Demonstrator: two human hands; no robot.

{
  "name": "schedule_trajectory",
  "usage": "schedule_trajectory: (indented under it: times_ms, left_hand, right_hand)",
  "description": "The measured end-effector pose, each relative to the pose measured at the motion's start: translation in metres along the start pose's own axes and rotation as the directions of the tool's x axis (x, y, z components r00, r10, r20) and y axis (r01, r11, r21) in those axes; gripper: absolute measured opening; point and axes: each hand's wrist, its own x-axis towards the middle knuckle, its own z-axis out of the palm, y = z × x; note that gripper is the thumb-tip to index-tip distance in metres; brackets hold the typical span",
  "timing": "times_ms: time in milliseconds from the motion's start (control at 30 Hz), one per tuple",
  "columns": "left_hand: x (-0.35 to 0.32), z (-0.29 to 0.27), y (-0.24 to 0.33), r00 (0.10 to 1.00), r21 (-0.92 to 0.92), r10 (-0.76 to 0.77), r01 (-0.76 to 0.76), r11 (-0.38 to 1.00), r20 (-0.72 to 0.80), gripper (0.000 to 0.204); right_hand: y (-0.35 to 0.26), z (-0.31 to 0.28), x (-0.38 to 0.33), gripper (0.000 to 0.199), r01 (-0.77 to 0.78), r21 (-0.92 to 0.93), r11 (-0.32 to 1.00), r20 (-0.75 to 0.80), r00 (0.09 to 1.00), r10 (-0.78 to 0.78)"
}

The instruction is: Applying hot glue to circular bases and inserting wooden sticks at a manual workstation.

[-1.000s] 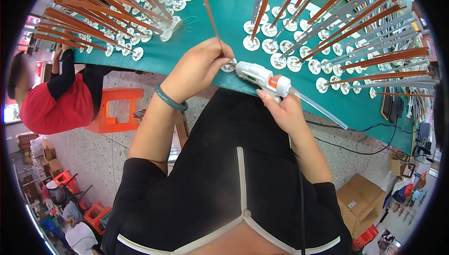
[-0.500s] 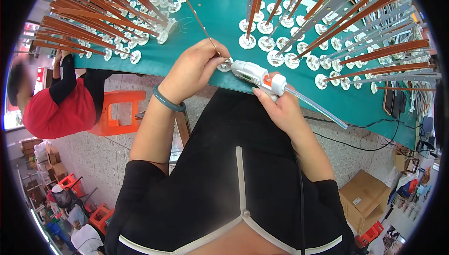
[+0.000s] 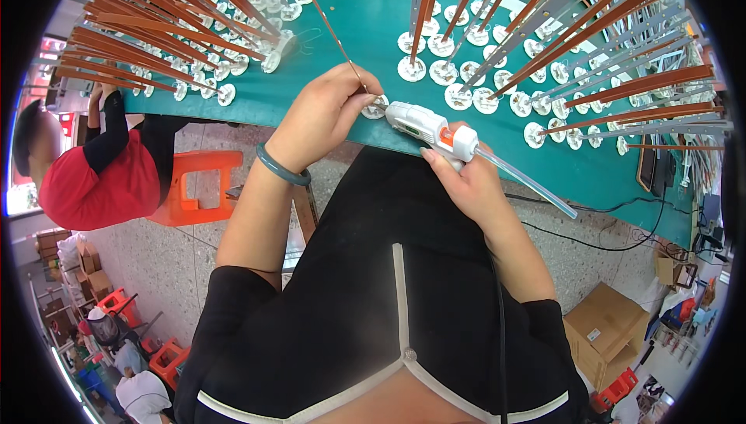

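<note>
Barely shifted since before: left hand (image 3: 326, 113) pinching thin brown rod (image 3: 330, 27) on white disc (image 3: 374, 107) at table (image 3: 365, 27) near edge, right hand (image 3: 466, 179) gripping glue gun (image 3: 423, 125); risks hot glue on fingertips, rod tilting.

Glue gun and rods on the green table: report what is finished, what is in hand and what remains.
Done: many copper rods stand upright in white discs across the green table.
In hand: the left hand steadies a thin rod on a disc at the table edge; the right hand holds the white glue gun, nozzle at that disc.
Left: cannot tell how many are unglued.
</note>
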Motion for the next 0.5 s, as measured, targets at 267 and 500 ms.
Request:
schedule_trajectory:
  times_ms: [267,500]
  left_hand:
    - [0.0002,0.0002,-0.0006,1.000,-0.016,-0.019,0.019,1.000,-0.001,0.007]
    - [0.0007,0.0012,-0.0019,1.000,-0.021,-0.025,0.025,0.999,-0.006,0.007]
  right_hand:
    - [0.0001,-0.0009,0.0002,0.026,0.002,0.004,1.000,0.009,1.000,-0.002]
    - [0.0024,-0.0012,0.0006,0.025,0.014,-0.002,1.000,0.005,1.000,-0.014]
